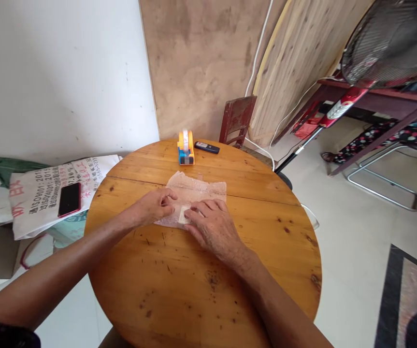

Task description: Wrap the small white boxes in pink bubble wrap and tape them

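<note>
A piece of clear bubble wrap lies spread on the round wooden table, with a small whitish flat block on its near part. My left hand is at the left edge of the wrap, fingers bent, with a gap showing between thumb and forefinger. Over the block rests my right hand, palm down, its fingers stretched across the wrap and covering the block's right part. What lies under those fingers is hidden.
Behind the wrap stand an orange and blue tape dispenser and a dark handheld device. A phone lies on printed sacks at left. A wooden chair and a standing fan are beyond the wooden table.
</note>
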A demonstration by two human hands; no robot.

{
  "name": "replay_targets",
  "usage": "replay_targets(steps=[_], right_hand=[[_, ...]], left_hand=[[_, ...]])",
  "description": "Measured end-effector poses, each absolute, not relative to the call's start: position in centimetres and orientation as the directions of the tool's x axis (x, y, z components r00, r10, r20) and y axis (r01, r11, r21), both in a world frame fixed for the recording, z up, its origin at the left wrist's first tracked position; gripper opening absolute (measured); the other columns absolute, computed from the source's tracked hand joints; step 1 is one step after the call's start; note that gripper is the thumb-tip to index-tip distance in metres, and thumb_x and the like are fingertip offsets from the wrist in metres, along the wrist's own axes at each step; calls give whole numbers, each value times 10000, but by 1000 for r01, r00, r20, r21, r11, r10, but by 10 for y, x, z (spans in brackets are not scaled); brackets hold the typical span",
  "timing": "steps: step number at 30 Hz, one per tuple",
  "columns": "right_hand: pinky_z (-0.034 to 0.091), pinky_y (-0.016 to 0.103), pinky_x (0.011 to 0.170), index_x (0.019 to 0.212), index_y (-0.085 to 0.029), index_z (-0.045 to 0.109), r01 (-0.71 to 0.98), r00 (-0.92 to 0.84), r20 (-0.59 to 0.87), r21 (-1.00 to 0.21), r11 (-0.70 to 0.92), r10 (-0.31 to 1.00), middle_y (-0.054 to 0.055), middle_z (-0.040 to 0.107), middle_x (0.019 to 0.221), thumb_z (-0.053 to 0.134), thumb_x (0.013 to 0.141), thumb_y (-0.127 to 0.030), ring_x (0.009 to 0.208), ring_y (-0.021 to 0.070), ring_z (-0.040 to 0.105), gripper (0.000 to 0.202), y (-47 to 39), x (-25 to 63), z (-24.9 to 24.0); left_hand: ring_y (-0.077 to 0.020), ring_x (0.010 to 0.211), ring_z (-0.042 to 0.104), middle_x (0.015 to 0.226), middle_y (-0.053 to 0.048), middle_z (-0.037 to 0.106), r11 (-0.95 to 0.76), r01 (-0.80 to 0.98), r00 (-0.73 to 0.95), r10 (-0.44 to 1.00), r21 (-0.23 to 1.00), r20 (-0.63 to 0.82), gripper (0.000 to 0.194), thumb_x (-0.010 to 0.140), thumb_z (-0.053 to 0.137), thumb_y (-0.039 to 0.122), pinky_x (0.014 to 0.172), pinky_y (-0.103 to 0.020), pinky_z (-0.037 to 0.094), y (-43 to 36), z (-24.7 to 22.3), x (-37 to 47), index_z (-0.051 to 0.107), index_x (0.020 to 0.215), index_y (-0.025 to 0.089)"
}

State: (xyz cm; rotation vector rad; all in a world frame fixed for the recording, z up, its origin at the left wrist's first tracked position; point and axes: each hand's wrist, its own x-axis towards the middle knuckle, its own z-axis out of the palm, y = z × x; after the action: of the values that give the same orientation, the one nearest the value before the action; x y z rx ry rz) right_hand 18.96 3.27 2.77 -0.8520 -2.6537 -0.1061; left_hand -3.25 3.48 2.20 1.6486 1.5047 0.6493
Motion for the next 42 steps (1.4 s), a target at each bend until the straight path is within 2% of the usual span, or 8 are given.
replay_targets(steps=[4, 8, 10, 12, 20, 33, 37, 42], right_hand=[[297, 402, 918, 1065, -231, 640, 599, -767, 323, 50, 799, 555, 50, 674, 1036, 612, 899, -274, 953, 243, 534, 174, 29, 186, 30], [293, 415, 943, 1038, -225, 646, 607, -764, 320, 61, 793, 560, 64, 672, 1027, 604, 900, -257, 951, 238, 539, 148, 27, 184, 32], [297, 422, 952, 1028, -222, 647, 603, -765, 322, 53, 796, 558, 69, 672, 1030, 600, 900, -253, 955, 240, 540, 139, 27, 183, 32], [302, 430, 956, 1015, -221, 647, 600, -766, 324, 52, 798, 555, 72, 673, 1026, 594, 904, -259, 956, 244, 542, 129, 28, 183, 32], [308, 443, 977, 1007, -211, 653, 608, -761, 321, 53, 792, 563, 77, 670, 1000, 554, 924, -241, 939, 234, 543, 133, 28, 182, 31], [305, 457, 1013, 1036, -193, 659, 599, -757, 337, 18, 800, 559, 76, 663, 965, 544, 910, -173, 938, 241, 547, 172, 27, 181, 29], [301, 467, 1034, 1038, -177, 633, 582, -745, 338, -90, 808, 574, 89, 672, 1003, 585, 868, -168, 979, 250, 563, 177, 25, 184, 34], [269, 472, 1085, 991, -176, 611, 548, -711, 355, -262, 795, 607, 106, 691, 1006, 614, 799, -168, 1087, 264, 577, 192, 25, 190, 37]], left_hand=[[-144, 614, 510, 657, 50, 531, 3, 726, 101, 989, 688, -111, 386, 711, 598, 282, 564, -247, 372, 43, 15, -31, 600, 1084, 179], [-216, 840, 600, 946, -43, 637, -3, 813, -14, 1000, 582, 24, 508, 688, 697, 432, 688, -288, 438, 34, 16, -43, 614, 1127, 189], [-219, 791, 612, 935, -50, 642, 27, 795, -39, 999, 606, 5, 577, 698, 695, 534, 644, -286, 434, 27, 18, -54, 605, 1150, 187], [-202, 648, 594, 735, -7, 624, 113, 742, -81, 994, 660, -79, 600, 648, 732, 579, 560, -269, 403, 20, 21, -62, 619, 1083, 182], [-145, 458, 529, 518, 53, 572, 496, 471, -149, 860, 730, -488, 406, 540, 796, 386, 410, -216, 334, 24, 37, -41, 572, 822, 199], [-105, 442, 491, 471, 34, 546, 471, 161, -29, 881, 867, -473, 144, 559, 626, 247, 408, -203, 353, 31, 42, 3, 500, 586, 184], [-104, 443, 479, 442, 9, 532, 451, 136, 75, 883, 882, -463, 104, 549, 567, 243, 445, -220, 379, 27, 52, 10, 528, 495, 164], [-107, 516, 502, 563, 19, 591, 304, 273, 167, 919, 913, -356, 149, 584, 614, 253, 525, -235, 414, 20, 53, 7, 660, 685, 154]])
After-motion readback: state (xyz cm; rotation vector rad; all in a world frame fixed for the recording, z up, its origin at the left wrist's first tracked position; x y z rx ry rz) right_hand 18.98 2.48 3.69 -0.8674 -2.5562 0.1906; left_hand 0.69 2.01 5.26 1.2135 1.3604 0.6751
